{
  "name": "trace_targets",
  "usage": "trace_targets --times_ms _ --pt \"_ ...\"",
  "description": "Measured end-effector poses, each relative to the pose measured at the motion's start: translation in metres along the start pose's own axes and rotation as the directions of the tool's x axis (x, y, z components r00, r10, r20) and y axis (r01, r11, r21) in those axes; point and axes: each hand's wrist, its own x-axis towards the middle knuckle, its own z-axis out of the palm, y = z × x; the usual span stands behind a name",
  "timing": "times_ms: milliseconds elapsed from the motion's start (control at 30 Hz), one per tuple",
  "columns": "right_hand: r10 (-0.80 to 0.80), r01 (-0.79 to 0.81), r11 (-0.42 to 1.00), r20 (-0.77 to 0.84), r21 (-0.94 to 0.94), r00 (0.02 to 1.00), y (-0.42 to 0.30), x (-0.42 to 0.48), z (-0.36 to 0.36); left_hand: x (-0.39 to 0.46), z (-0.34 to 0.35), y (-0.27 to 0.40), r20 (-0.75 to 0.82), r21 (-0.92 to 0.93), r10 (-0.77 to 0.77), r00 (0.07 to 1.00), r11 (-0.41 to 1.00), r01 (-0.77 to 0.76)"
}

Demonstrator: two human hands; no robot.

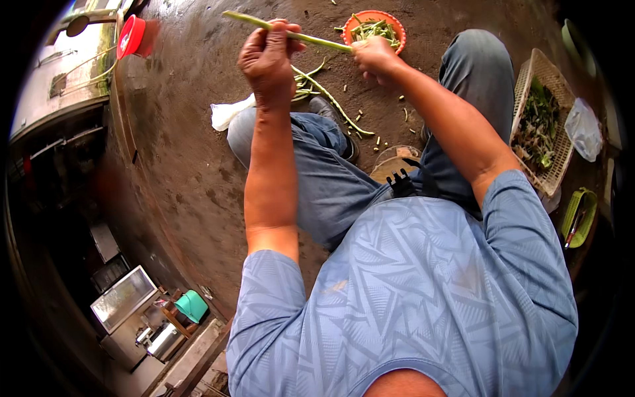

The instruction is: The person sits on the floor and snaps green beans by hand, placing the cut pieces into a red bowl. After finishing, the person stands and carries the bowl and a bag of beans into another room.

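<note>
A long green bean pod (317, 40), perhaps several together, stretches between my two hands. My left hand (273, 62) grips it near its left part, whose tip sticks out beyond the fingers. My right hand (375, 58) closes on the other end, just in front of an orange plastic basket (403, 34). Cut green bean pieces (372, 29) fill that basket. Below and between the hands, long uncut beans (327, 94) lie on the floor beside a white plastic bag (230, 111). Short bean bits (377, 141) are scattered near my shoe.
At the right stands a cream plastic crate (558, 106) with leafy scraps, a clear plastic bag (584, 129) against it. A green basket (578, 218) is below. A red basin (131, 37) lies upper left, a teal bucket (191, 306) lower left. Part of a wooden stool (392, 166) shows between my legs.
</note>
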Motion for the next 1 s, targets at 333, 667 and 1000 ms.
trace_targets --times_ms 333,667,1000 --pt "-0.211 -0.035 0.893 0.484 0.449 0.849 -0.048 -0.044 -0.002 -0.004 -0.008 -0.007 0.062 -0.021 -0.306 0.950 0.951 0.308" --pt "-0.073 0.072 0.997 0.183 0.010 0.980 -0.023 -0.014 -0.004 -0.007 0.006 -0.014 0.056 0.113 -0.053 0.997 0.993 0.046" --pt "-0.268 0.061 0.898 0.435 0.435 0.860 -0.052 -0.040 -0.008 -0.007 -0.004 -0.020 0.162 -0.134 -0.365 0.917 0.912 0.387"
